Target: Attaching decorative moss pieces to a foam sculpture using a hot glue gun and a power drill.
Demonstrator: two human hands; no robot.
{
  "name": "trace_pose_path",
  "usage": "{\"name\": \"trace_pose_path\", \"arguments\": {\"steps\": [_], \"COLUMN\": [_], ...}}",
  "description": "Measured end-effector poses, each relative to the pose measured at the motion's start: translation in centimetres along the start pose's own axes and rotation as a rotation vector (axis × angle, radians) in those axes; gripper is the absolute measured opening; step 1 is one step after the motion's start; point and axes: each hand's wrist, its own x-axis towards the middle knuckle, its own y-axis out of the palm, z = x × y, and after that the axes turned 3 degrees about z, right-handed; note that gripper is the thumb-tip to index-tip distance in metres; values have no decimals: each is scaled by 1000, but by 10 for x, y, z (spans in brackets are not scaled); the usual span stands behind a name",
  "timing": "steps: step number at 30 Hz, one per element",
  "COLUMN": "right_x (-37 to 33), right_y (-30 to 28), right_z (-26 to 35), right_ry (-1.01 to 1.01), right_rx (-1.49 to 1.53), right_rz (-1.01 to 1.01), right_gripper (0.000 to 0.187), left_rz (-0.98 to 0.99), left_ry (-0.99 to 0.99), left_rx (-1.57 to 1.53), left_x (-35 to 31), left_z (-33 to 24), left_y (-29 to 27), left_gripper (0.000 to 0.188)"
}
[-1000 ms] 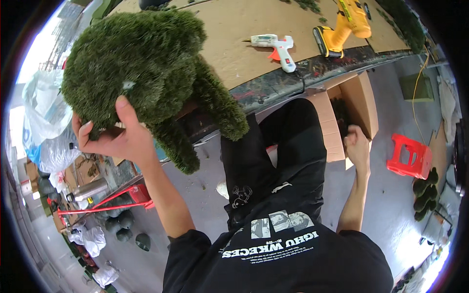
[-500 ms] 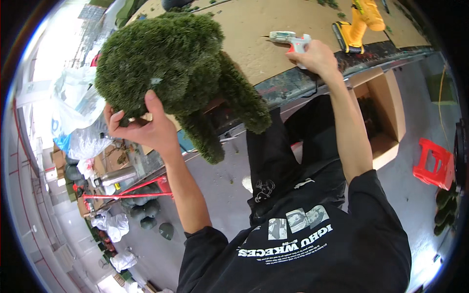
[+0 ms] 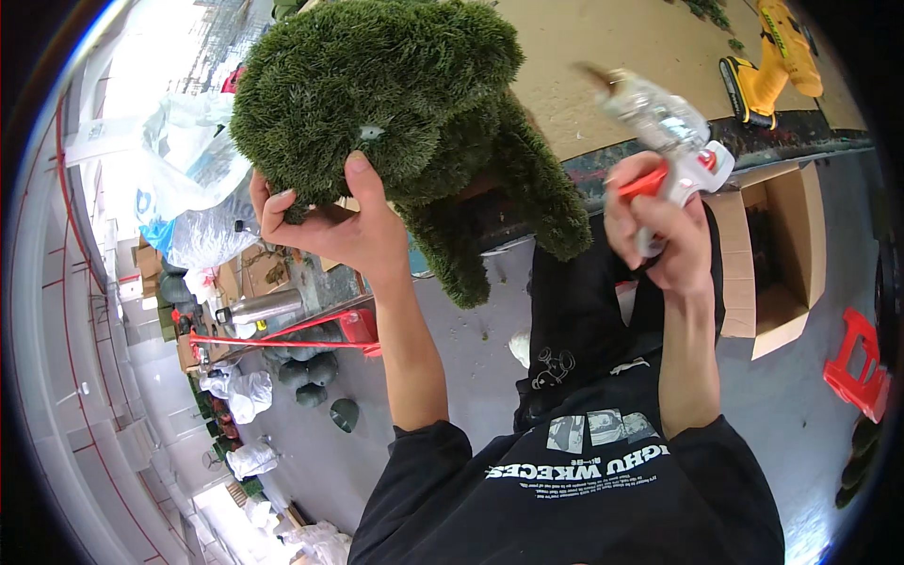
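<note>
A bushy green figure of artificial grass, with leg-like parts hanging over the table edge, fills the upper left. My left hand grips its lower left edge, thumb up near a small whitish spot on the grass. In my right hand is a hot glue gun with a white body and orange trigger. My fingers wrap its handle, and its blurred nozzle points up and left, toward the grass figure but apart from it.
A yellow cordless drill lies on the cardboard-covered table at the far right. Below it an open cardboard box stands near a red plastic stool. Plastic bags and a steel flask are at left.
My right hand has lifted the glue gun off the table area and brought it nearer me, turned upward. The view has shifted, so the grass figure sits farther right, still in my left hand.
</note>
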Motion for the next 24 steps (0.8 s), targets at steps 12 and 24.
{"name": "trace_pose_path", "arguments": {"steps": [12,24], "right_x": [32,47], "right_y": [67,72], "right_z": [-25,-38], "right_ry": [-105,-298], "right_rx": [-419,-645], "right_rz": [22,-9], "right_gripper": [12,15], "left_rz": [2,3], "left_ry": [-24,38], "left_rx": [-159,-50], "left_x": [0,1], "left_z": [3,1], "left_y": [5,4], "left_gripper": [63,57]}}
